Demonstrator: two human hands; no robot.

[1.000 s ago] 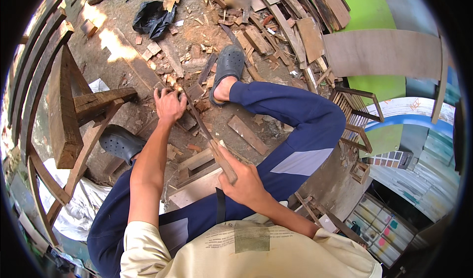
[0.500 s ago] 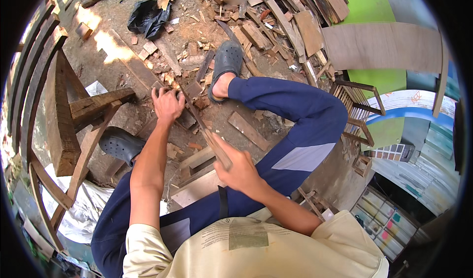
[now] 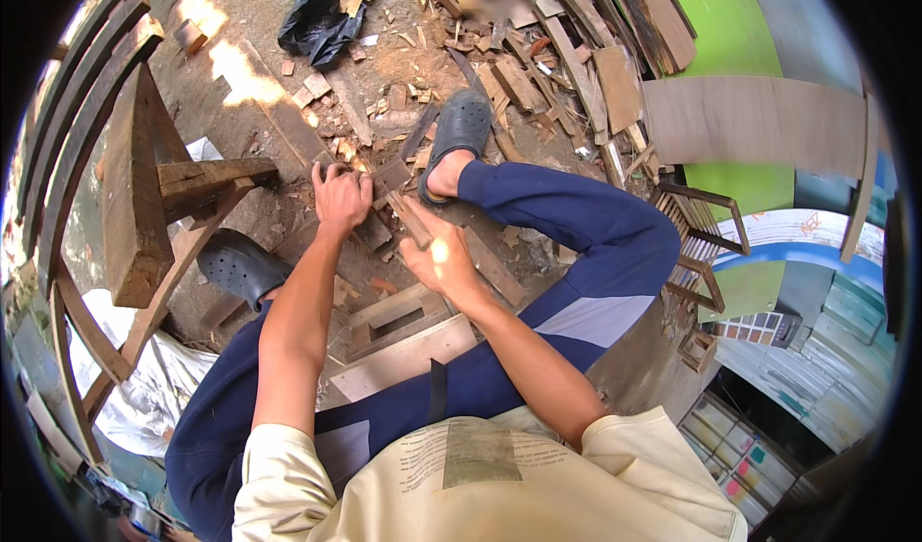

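Note:
My left hand (image 3: 343,197) rests at the near part of a long brown plank (image 3: 290,129) on the ground, its fingers bent over the wood. Just to the right, my right hand (image 3: 442,256) is closed around a narrow brown tool (image 3: 411,219) that looks wooden. The tool points away from me and slants left, its far end close to my left fingers. It appears foreshortened, and I cannot make out whether it has a blade. Small wood offcuts and chips lie about both hands. My legs are spread on either side, with dark clogs (image 3: 462,122) on my feet.
A frame of heavy timbers (image 3: 134,196) stands at left above white sheeting (image 3: 144,388). A black plastic bag (image 3: 319,29) lies ahead. Stacked boards (image 3: 643,14) fill the far right, near a slatted wooden rack (image 3: 693,217). A pale board (image 3: 403,358) lies between my legs.
My right hand has moved forward and up toward my left hand, and the tool now looks shorter. The left hand stays at the plank. The whole view has shifted slightly.

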